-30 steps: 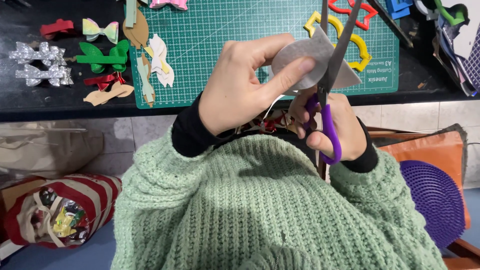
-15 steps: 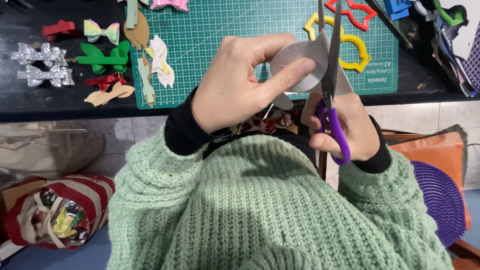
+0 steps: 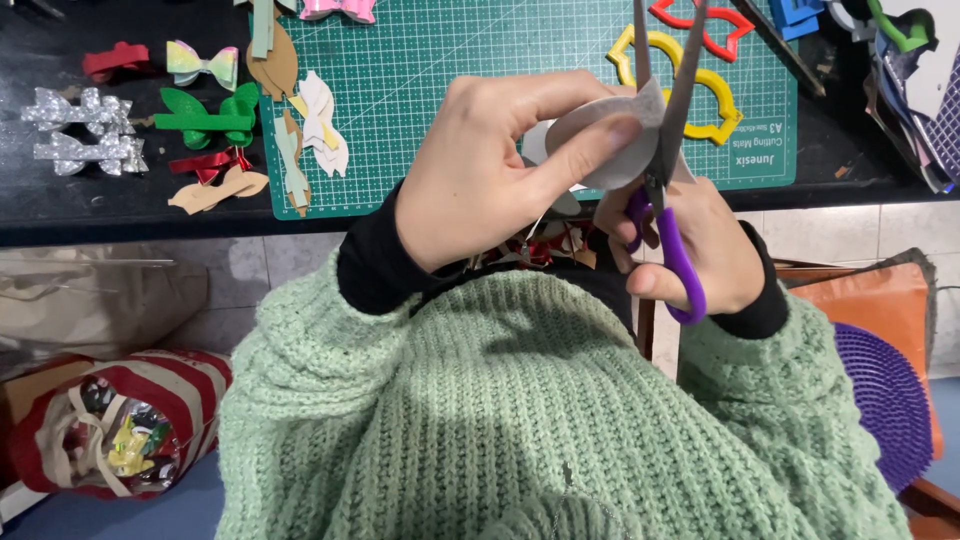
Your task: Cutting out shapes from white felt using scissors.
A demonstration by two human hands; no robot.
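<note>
My left hand (image 3: pixel 490 170) pinches a pale grey, rounded piece of sheet material (image 3: pixel 600 140) between thumb and fingers, held up in front of my chest. My right hand (image 3: pixel 690 240) grips purple-handled scissors (image 3: pixel 665 170). Their blades point up and stand apart around the right edge of the grey piece. Both arms wear a green knitted sweater over black cuffs. Small red and brown scraps (image 3: pixel 530 245) lie in my lap below the hands.
A green cutting mat (image 3: pixel 440 70) lies on the black table (image 3: pixel 120 215). Finished bows (image 3: pixel 205 115) in silver, green, red and pastel sit at left. Yellow (image 3: pixel 715 95) and red (image 3: pixel 715 25) templates lie at right. A striped bag (image 3: pixel 110 425) sits on the floor at left, a purple cushion (image 3: pixel 890 390) at right.
The scissors have swung from a tilt to nearly upright and their blades have parted around the grey piece. My left hand has turned the piece slightly.
</note>
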